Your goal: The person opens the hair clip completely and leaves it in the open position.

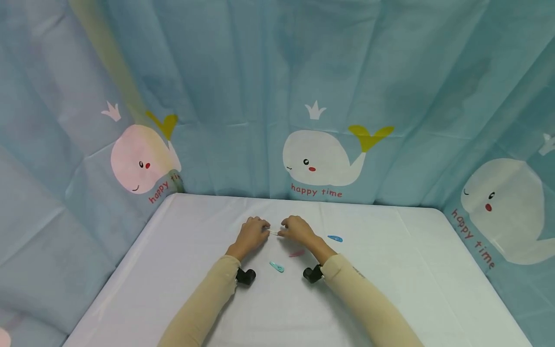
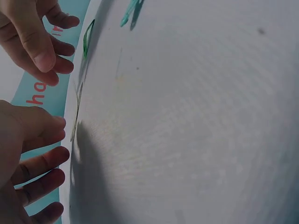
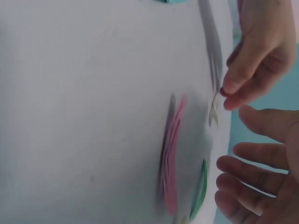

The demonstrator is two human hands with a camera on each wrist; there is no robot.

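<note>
In the head view a thin white hair clip (image 1: pixel 273 233) lies between the fingertips of my left hand (image 1: pixel 253 233) and my right hand (image 1: pixel 298 228). The left wrist view shows my left fingers relaxed, thumb and index right beside one end of the clip (image 2: pixel 77 112). My right hand (image 3: pixel 268 172) has its fingers spread, apart from the clip. A green hair clip (image 3: pixel 200 189) lies near the right fingers. Closer in, a pink hair clip (image 3: pixel 172 158) rests on the table.
A teal hair clip (image 1: pixel 276 266) lies between the forearms, and a blue hair clip (image 1: pixel 335 238) beyond the right wrist. A black camera hangs at each wrist. The white-covered table (image 1: pixel 412 270) meets a whale-print curtain (image 1: pixel 243 144) at its back edge.
</note>
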